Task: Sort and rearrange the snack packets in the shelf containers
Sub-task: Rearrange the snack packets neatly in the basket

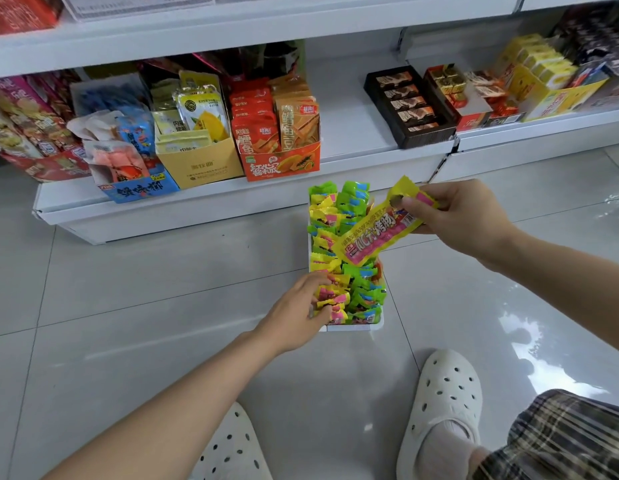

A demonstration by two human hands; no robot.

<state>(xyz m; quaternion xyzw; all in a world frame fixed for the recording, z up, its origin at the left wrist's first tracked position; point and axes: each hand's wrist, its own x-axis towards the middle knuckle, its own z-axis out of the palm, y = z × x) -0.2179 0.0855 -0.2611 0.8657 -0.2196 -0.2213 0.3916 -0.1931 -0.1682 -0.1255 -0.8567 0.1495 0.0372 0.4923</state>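
Sausage packets, yellow-and-pink ones on the left and green-and-blue ones on the right, stand packed on end in a white tray (356,328) on the grey tiled floor (128,271), just in front of the lowest white shelf (356,133). The right hand (470,216) pinches one long yellow sausage packet (380,226) by its upper end between thumb and fingers, so the packet slants down to the left above the tray. The left hand (297,317) reaches in from the lower left, its fingers curled around the yellow packets (330,301) at the near left corner of the tray. Both forearms are bare and stretched forward. White perforated clogs (443,407) show below.
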